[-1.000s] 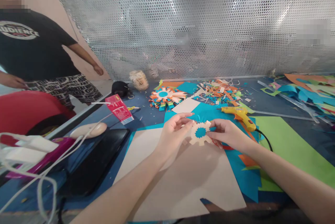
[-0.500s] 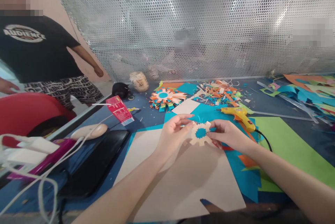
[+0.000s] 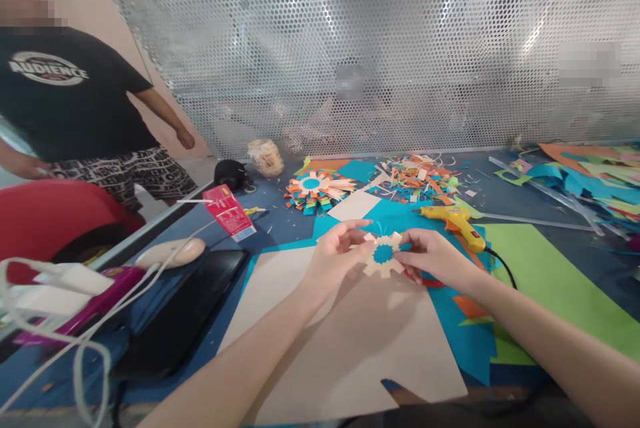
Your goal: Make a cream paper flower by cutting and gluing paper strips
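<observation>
Since a second ago our left thumb has slid down slightly, so a folded tab now shows at the top left of the piece, and the person point(image 3: 65, 101) in the black shirt sits further into view. Otherwise our hands have barely budged.

So, the grip: our left hand point(image 3: 333, 260) has the left edge of a pale notched paper ring point(image 3: 383, 253) pinched between thumb and fingers, and our right hand point(image 3: 440, 256) is pinching its right edge. The ring has a blue round middle, and we've got it over the far part of a big pale sheet point(image 3: 345, 348). Something red pokes out below our right hand; can't tell what.

Just past that there's a yellow glue gun point(image 3: 456, 220) on the papers, with a lime green sheet point(image 3: 565, 281) to its right. A fringed paper flower point(image 3: 320, 188) sits further back, beside a heap of scraps point(image 3: 423, 175). Off left: a black flat device point(image 3: 185, 308), a pink packet point(image 3: 229, 211) and a magenta power strip point(image 3: 107, 300). Metal mesh point(image 3: 375, 21) runs behind everything.
</observation>
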`<act>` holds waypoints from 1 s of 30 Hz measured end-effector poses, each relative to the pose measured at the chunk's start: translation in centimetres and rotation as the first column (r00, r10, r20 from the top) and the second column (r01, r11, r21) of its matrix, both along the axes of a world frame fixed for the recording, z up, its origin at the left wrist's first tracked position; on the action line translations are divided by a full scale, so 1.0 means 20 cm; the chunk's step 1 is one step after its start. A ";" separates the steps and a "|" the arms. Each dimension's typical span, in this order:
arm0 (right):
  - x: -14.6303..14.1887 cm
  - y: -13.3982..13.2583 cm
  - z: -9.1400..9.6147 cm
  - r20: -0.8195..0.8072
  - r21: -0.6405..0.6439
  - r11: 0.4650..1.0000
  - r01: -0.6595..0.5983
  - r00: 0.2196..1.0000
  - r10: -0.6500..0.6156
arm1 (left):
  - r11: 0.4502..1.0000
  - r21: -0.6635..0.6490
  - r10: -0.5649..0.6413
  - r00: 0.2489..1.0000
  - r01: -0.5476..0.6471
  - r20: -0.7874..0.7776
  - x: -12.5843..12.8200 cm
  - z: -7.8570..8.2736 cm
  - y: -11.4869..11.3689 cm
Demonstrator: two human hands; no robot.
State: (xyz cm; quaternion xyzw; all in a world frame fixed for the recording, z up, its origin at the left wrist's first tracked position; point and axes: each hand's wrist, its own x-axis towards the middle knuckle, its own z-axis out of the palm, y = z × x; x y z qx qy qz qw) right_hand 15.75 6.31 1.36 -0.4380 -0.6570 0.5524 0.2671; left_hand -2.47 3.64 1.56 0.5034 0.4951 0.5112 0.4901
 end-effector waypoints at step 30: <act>0.01 0.05 -0.03 -0.088 -0.014 0.995 0.101 0.991 -0.102 | 0.978 0.111 0.189 0.973 -0.175 -0.130 -0.12 -0.03 0.12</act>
